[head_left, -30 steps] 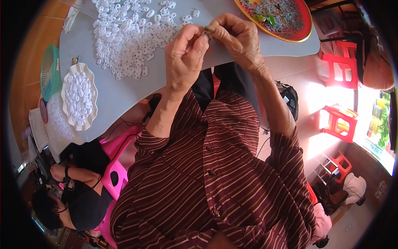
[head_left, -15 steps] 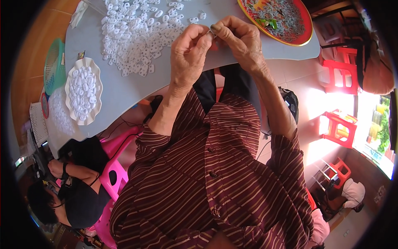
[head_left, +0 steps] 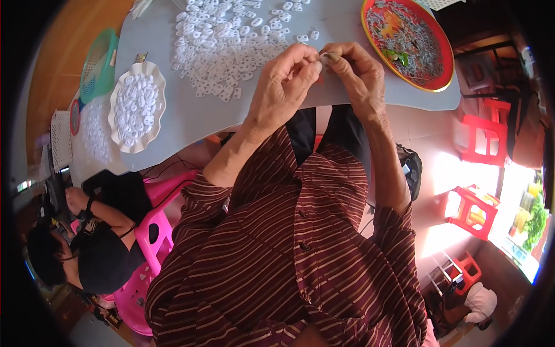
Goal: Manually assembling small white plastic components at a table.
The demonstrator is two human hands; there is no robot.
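Above the near edge of the grey table (head_left: 191, 124), my left hand (head_left: 284, 87) and my right hand (head_left: 361, 78) meet fingertip to fingertip. Pinched between them is a small white plastic piece (head_left: 325, 55), mostly covered by the fingers. Just beyond and left of my hands spreads a heap of small white plastic pieces (head_left: 225, 61), some with two holes, and a few lie apart near my fingertips. To the right of my right hand sits a round red tray (head_left: 446, 72) with a yellow rim, holding many small grey slender parts (head_left: 419, 43) and something green.
On the left stand a scalloped white dish (head_left: 157, 118) of white oval pieces, a clear bag (head_left: 95, 136) of similar pieces and a green basket (head_left: 103, 61). Another person (head_left: 107, 248) sits on a pink chair (head_left: 156, 240) at lower left. Red stools (head_left: 475, 211) stand at right.
The view has shifted, so table and trays appear farther right and my hands slightly lower. My fingertips remain together, with a bit more of the white piece showing.
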